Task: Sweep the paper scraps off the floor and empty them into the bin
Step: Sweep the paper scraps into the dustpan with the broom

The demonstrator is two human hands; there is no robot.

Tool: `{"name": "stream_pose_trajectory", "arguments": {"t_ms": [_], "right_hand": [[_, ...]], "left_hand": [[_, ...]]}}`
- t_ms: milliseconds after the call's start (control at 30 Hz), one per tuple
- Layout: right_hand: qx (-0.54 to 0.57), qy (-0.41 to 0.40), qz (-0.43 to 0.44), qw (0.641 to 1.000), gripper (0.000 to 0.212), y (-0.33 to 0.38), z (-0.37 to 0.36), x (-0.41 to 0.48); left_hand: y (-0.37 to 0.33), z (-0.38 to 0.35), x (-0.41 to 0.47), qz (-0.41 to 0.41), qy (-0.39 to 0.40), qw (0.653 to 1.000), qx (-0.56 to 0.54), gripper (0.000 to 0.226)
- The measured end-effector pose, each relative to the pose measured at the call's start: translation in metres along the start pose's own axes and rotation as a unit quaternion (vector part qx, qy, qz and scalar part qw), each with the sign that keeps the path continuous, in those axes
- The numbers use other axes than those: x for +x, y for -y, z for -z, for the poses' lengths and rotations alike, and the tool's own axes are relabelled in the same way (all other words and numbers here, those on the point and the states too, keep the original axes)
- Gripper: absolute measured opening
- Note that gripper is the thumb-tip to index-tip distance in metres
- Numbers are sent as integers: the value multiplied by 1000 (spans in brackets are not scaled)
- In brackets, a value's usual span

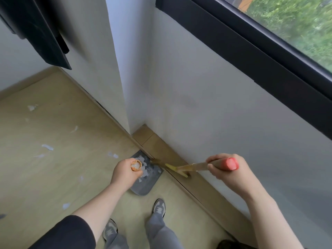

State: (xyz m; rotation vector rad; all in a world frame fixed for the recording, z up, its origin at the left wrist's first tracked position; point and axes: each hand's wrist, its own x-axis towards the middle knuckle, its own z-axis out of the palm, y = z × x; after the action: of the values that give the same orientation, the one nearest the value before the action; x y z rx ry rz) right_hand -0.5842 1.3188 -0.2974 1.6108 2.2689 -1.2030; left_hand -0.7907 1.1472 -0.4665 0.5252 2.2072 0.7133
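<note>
The left grip [125,172] curls round the dustpan handle [136,165]. The grey dustpan [149,185] lies on the floor [53,182] just under it and holds paper scraps [146,172]. The right grip [228,169] holds the broom [195,167] by its red end. Loose scraps [47,147] lie left of the left grip.

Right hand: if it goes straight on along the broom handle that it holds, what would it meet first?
Probably the dustpan, where the broom ends; depth is unclear, so the left hand above it might come first.
</note>
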Motion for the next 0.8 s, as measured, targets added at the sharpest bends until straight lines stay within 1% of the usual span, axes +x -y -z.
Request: {"name": "stream_pose_trajectory", "arguments": {"t_ms": [67,100,133,167,233,267,300,400,500,533,600,667,700,800], "right_hand": [[35,-4,-19,999,5,5,9,-8],[44,0,-20,999,10,6,11,-11],[42,3,-22,999,10,8,11,-15],[54,4,-30,998,6,12,9,-21],[59,-1,-49,997,34,15,2,-29],[58,-3,-49,997,38,13,-2,-31],[53,-6,-49,997,36,15,-5,-35],[48,-20,-37,998,16,13,-9,-40],[53,-40,-33,997,9,9,-11,-42],[54,-49,-28,997,10,6,-12,-43],[53,-65,-14,996,21,1,-13,-45],[53,-65,4,996,33,-2,-16,-46],[49,-60,10,997,35,-4,-18,-45],[26,-39,24,999,21,-8,-28,-35]], "left_hand": [[4,2,-1,-3,0,1000,2,10],[5,3,-2,-4,-1,1000,2,10],[7,3,-3,-6,-2,1000,1,9],[8,3,-5,-7,-3,1000,0,9],[11,4,-10,-5,-8,1000,-4,9],[14,4,-13,-2,-10,1000,-9,10],[17,4,-16,0,-13,1000,-13,10],[26,5,-26,7,-22,999,-24,9],[38,7,-35,16,-37,999,-34,8],[42,9,-40,20,-41,998,-39,8],[53,11,-50,24,-49,997,-54,15],[62,13,-61,30,-61,996,-64,21],[67,15,-69,37,-67,995,-69,22],[80,19,-91,52,-87,991,-84,22]]}}
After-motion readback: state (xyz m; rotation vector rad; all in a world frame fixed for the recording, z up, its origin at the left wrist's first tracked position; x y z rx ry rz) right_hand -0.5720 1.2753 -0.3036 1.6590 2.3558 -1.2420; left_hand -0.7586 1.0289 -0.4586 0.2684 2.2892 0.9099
